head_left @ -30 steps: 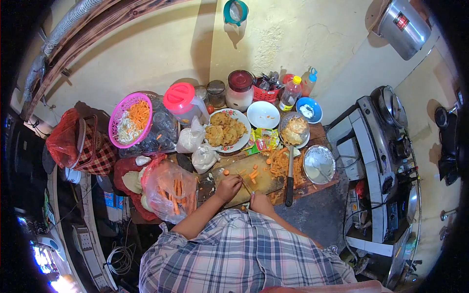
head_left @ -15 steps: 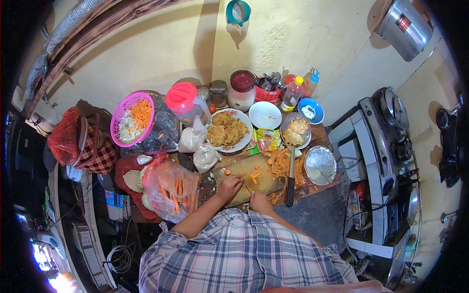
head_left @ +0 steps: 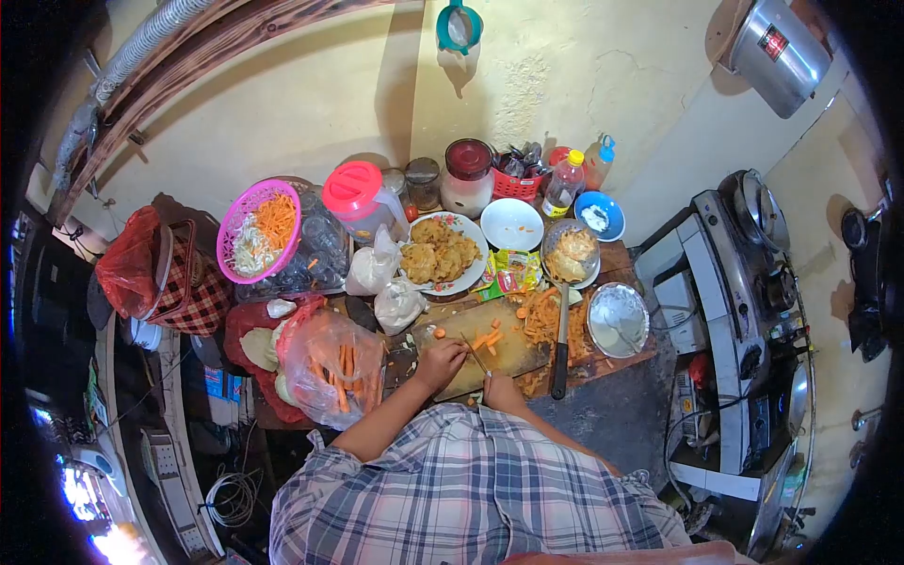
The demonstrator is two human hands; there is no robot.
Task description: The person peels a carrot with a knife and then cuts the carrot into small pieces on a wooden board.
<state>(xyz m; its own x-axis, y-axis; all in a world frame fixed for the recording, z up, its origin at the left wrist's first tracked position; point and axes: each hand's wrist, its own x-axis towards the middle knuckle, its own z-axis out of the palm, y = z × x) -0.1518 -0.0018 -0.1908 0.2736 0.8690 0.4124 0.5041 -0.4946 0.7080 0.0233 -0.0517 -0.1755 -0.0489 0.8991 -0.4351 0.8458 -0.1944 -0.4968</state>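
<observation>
Fingers of our left hand (head_left: 443, 362) stay curled on the cutting board (head_left: 516, 356), our right hand (head_left: 500, 386) still grips the knife (head_left: 476, 355): slicing continues.

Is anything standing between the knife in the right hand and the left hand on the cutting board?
Nothing visible does. The right hand holds the knife, its blade close beside the left hand on the cutting board. The loose carrot pieces lie beyond the blade, not between them.
</observation>
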